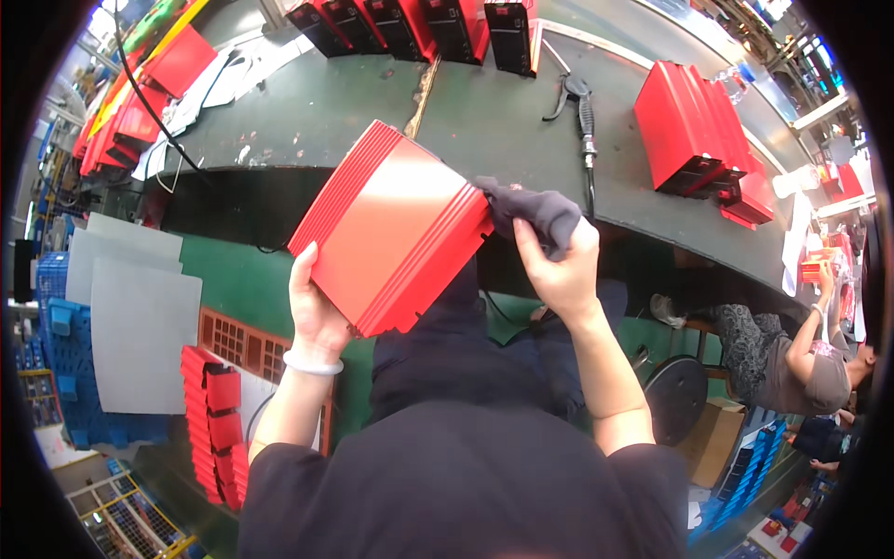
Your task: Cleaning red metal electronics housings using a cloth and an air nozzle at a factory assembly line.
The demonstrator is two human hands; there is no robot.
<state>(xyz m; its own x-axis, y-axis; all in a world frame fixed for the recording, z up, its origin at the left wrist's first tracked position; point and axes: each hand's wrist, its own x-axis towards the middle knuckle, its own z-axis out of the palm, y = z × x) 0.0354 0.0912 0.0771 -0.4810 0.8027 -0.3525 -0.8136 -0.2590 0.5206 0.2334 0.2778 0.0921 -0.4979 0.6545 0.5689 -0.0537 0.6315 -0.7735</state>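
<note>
A red ribbed metal housing (382, 233) is tilted in front of me, above my lap and the bench's near edge. My left hand (317, 303) grips its lower left corner, with the thumb on the top face and the other fingers hidden beneath. Pinched in my right hand (564, 265) is a dark grey cloth (535, 212). The cloth touches the housing's right corner, where black shows along the edge. What the fingers press on inside the cloth cannot be seen.
On the dark bench (307, 112) lies an air blow gun (579, 102) with its hose. Several red-and-black units (447, 33) stand along the back, more red housings (694, 130) to the right. A stack of red parts (212, 419) is at lower left. A co-worker (801, 363) sits at right.
</note>
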